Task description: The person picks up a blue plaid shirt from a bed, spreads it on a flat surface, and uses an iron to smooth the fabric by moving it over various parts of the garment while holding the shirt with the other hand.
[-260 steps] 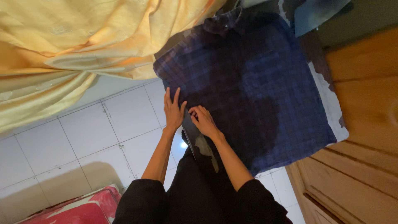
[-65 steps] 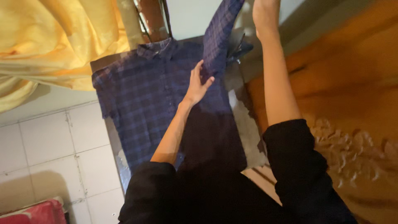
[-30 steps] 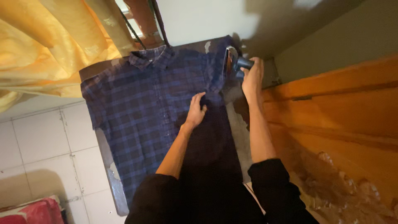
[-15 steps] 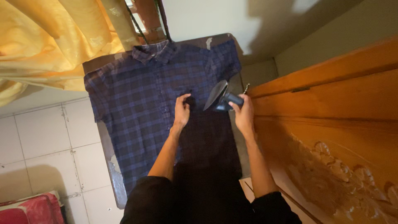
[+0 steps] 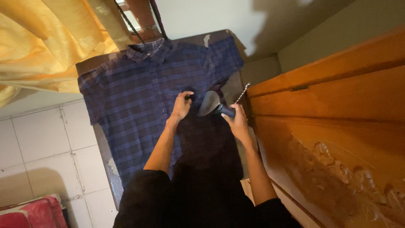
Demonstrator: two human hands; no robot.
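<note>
Here: dark blue plaid short-sleeved shirt (image 5: pixel 139 101), spread flat on a narrow desk (image 5: pixel 107 156), collar toward the wall. Left hand (image 5: pixel 182 105), fingers curled, presses the shirt's middle. Right hand (image 5: pixel 237 122) is clamped on the dark handle of a grey-soled clothes iron (image 5: pixel 213 104), tilted above the shirt. Yellow curtain (image 5: pixel 46 38) at left; carved wooden cabinet (image 5: pixel 329 126) at right.

Person seen from above: black garment with short sleeves ending above the elbows, forearms bare. Left hand (image 5: pixel 182 105) and right hand (image 5: pixel 237 121) are bare, without gloves, rings, watch or wristband. Dark clothing covers the torso.
</note>
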